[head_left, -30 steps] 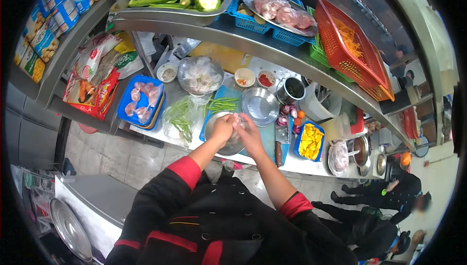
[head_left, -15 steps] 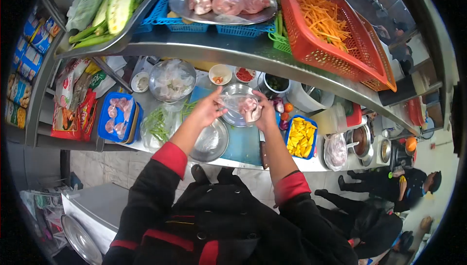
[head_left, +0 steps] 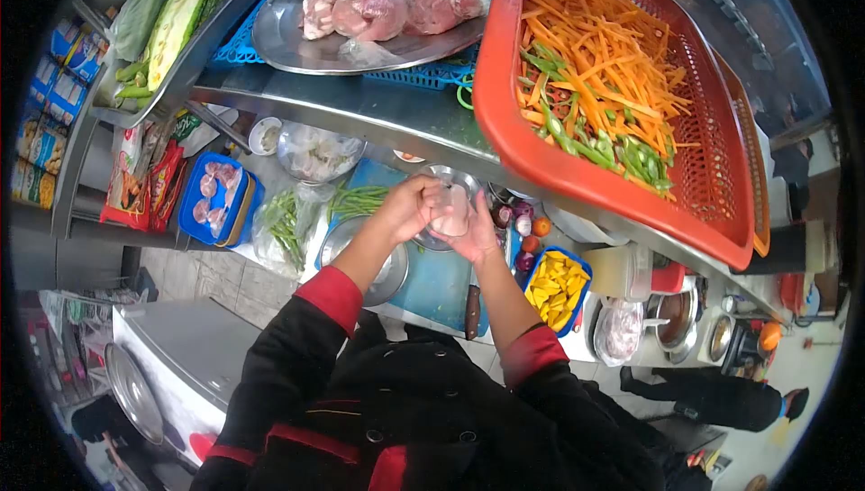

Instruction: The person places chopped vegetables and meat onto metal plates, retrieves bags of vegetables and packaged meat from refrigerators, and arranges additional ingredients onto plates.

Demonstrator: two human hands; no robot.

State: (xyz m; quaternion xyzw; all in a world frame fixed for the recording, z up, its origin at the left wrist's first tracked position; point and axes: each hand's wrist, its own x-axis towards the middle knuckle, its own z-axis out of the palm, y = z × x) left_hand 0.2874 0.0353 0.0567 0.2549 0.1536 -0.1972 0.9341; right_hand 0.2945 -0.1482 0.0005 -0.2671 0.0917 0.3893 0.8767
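A piece of pale pink meat in a clear plastic bag (head_left: 450, 213) is between my two hands, above a round metal plate (head_left: 443, 172). My left hand (head_left: 412, 210) is closed, its fingers curled on the bag's left side. From the right, my right hand (head_left: 479, 235) supports the meat against its palm, with its fingers extended. Beneath them lies a blue cutting board (head_left: 423, 288), with a knife (head_left: 473, 311) at its right edge. Long green beans (head_left: 359, 201) rest at the board's left side, and a round metal dish (head_left: 387, 279) is partly hidden by my left forearm.
Overhead, a steel shelf (head_left: 360, 105) bears a metal tray (head_left: 279, 40) of bagged meat and a red basket (head_left: 500, 86) of carrot strips. Yellow pieces fill a blue tub (head_left: 577, 315); another blue tub (head_left: 203, 231) holds meat. Onions (head_left: 523, 223) lie nearby. A person (head_left: 721, 392) stands at right.
My view has shifted, bringing the shelf and red basket closer. The bagged meat has turned and is more bunched up; my left hand has closed on it and my right palm has turned upward.
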